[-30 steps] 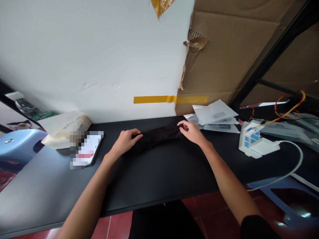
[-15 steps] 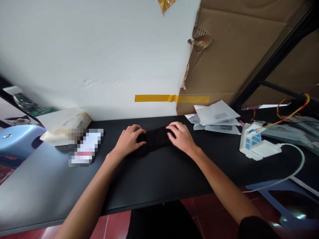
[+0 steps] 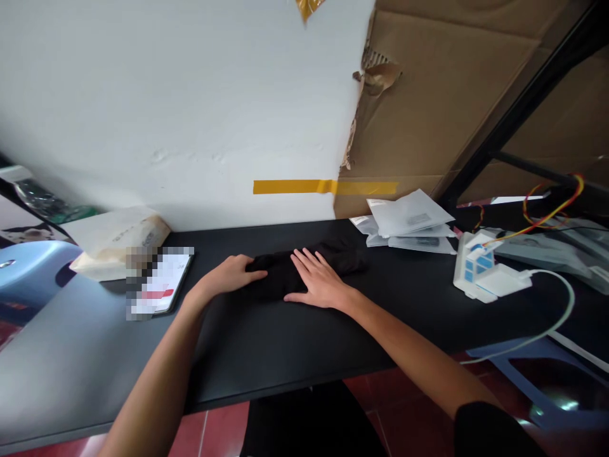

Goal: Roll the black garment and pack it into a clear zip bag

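Observation:
A folded black cloth [image 3: 333,257] lies on the black table [image 3: 295,343] near the wall. My right hand [image 3: 318,284] rests flat on the cloth's middle, fingers spread and pointing away from me. My left hand [image 3: 229,274] lies at the cloth's left end, its fingers touching the edge of the fabric. The cloth's right end sticks out past my right hand. Part of the cloth is hidden under my right palm.
A phone [image 3: 160,287] and a beige padded envelope [image 3: 117,240] lie at the left. White plastic packets [image 3: 409,219] sit at the back right, beside a white power strip [image 3: 480,270] with cable. Cardboard [image 3: 442,95] leans on the wall. A blue stool [image 3: 23,270] stands left.
My hands held the ends of a long rolled cloth, then came together. Now the right hand lies flat on the cloth's middle and the left hand has slid to its left edge.

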A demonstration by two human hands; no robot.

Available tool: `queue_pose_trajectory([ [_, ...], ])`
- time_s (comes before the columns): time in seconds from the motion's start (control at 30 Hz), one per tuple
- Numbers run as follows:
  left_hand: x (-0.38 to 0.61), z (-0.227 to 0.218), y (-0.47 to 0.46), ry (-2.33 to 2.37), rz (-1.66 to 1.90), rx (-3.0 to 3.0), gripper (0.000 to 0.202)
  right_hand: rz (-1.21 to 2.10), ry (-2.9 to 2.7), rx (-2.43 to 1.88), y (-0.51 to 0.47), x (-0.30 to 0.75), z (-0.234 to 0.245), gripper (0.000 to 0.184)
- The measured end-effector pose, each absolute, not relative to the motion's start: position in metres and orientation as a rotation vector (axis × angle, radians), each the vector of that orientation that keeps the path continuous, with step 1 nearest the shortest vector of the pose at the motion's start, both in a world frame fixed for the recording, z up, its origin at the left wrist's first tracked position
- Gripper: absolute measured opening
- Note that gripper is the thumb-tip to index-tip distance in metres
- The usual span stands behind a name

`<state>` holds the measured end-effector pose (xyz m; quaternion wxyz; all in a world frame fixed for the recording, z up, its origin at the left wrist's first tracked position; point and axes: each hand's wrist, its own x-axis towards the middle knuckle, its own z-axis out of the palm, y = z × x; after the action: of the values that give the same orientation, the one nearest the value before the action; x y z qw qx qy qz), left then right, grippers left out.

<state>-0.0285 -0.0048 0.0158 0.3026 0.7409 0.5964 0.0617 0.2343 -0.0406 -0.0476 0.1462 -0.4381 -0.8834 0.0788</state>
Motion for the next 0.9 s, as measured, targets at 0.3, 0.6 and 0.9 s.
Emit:
queue_pose_trajectory([
  [0.3,0.002,0.008,-0.011,1.016,0.741,1.422,0.046,0.304,-2.477,-1.238,-0.045,0.230,-0.044,0.067],
  [0.6,0.023,-0.020,-0.017,1.313,0.425,1.766,0.052,0.394,-2.474,-1.222,-0.059,0.217,-0.045,0.071],
  [0.9,-0.004,-0.007,0.001,1.467,0.527,1.695,0.034,0.122,-2.441,-1.393,-0.035,0.253,-0.036,0.084],
])
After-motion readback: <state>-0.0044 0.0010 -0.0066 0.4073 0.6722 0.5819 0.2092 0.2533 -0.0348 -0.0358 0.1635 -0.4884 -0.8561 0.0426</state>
